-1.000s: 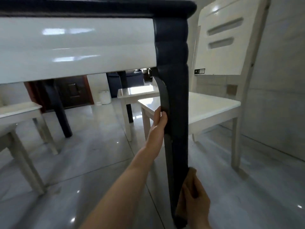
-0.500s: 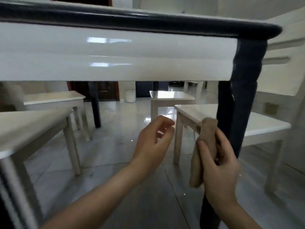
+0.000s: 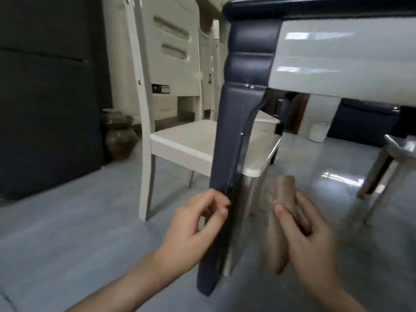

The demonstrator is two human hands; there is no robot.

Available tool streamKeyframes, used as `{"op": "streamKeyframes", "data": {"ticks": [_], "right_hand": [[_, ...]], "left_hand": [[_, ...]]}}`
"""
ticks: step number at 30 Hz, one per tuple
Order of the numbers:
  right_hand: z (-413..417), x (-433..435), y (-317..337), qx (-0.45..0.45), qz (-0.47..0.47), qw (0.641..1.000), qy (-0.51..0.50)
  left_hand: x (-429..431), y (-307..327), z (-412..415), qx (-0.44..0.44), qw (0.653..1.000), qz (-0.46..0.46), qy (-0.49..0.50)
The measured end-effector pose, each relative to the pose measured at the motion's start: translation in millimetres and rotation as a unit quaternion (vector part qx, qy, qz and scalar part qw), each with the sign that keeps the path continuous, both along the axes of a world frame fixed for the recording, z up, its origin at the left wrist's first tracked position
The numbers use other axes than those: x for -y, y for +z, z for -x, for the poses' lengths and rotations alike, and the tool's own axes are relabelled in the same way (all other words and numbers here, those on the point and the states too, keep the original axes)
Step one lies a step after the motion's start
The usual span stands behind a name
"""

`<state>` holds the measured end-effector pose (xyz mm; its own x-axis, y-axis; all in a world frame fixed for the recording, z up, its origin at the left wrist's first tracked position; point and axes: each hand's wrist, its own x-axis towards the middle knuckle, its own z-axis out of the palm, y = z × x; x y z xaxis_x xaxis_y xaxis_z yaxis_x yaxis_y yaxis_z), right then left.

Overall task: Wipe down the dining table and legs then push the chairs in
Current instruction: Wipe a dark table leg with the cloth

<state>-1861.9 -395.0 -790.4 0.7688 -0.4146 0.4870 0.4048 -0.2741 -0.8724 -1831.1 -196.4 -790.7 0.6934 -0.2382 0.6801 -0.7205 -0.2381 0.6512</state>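
I am low beside the dining table, whose dark top edge and glossy white apron fill the upper right. Its dark navy corner leg runs down the middle to the grey floor. My left hand is in front of the lower part of the leg, fingers loosely curled and holding nothing, fingertips at the leg's left edge. Just right of the leg, my right hand grips a folded tan cloth, held apart from the leg. A white chair stands directly behind the leg.
A tall dark cabinet fills the left side, with a brown ceramic jar on the floor beside it. Another chair's seat and legs show at the right edge. A white bin and dark sofa lie beyond the table.
The view has swung so a leg at the table's left corner is now in front of me. My left hand has dropped to this leg's lower edge; the right still holds the cloth.
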Motion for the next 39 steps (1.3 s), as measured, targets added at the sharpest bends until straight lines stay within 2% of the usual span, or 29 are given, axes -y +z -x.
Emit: {"op": "streamKeyframes", "data": {"ticks": [3, 5, 10, 14, 16, 19, 22, 24, 26, 31, 33, 36, 39], "right_hand": [[-33, -39, 8, 0.028, -0.050, 0.998, -0.027], [-48, -53, 20, 0.054, -0.084, 0.993, -0.057], [-55, -61, 70, 0.114, -0.042, 0.988, -0.095], [-82, -73, 105, 0.172, -0.018, 0.981, -0.086], [-98, -85, 94, 0.184, -0.028, 0.978, -0.094], [-113, -99, 28, 0.197, 0.017, 0.971, -0.134], [-107, -97, -35, 0.147, 0.030, 0.975, -0.164], [-100, -95, -45, 0.122, 0.025, 0.980, -0.158], [-99, -94, -31, 0.125, -0.026, 0.980, -0.151], [-108, -99, 64, 0.198, -0.075, 0.969, -0.129], [-112, -102, 61, 0.210, -0.064, 0.966, -0.138], [-104, -110, -21, 0.139, -0.036, 0.974, -0.178], [-84, -109, -121, -0.035, -0.064, 0.988, -0.134]], "left_hand": [[-22, -1, -33, -0.015, 0.999, 0.025, 0.035], [-24, 4, -58, -0.054, 0.997, 0.043, 0.023], [-9, 24, -109, -0.158, 0.976, 0.115, -0.095], [8, 40, -129, -0.165, 0.956, 0.148, -0.192], [12, 42, -134, -0.156, 0.948, 0.163, -0.225], [17, 36, -148, -0.172, 0.937, 0.179, -0.245], [19, 32, -154, -0.188, 0.932, 0.186, -0.247], [19, 29, -155, -0.192, 0.931, 0.182, -0.250], [18, 28, -152, -0.192, 0.930, 0.175, -0.258], [13, 33, -145, -0.201, 0.926, 0.185, -0.261], [12, 35, -144, -0.204, 0.927, 0.182, -0.257], [12, 32, -144, -0.204, 0.935, 0.164, -0.237], [13, 29, -148, -0.200, 0.940, 0.156, -0.227]]}}
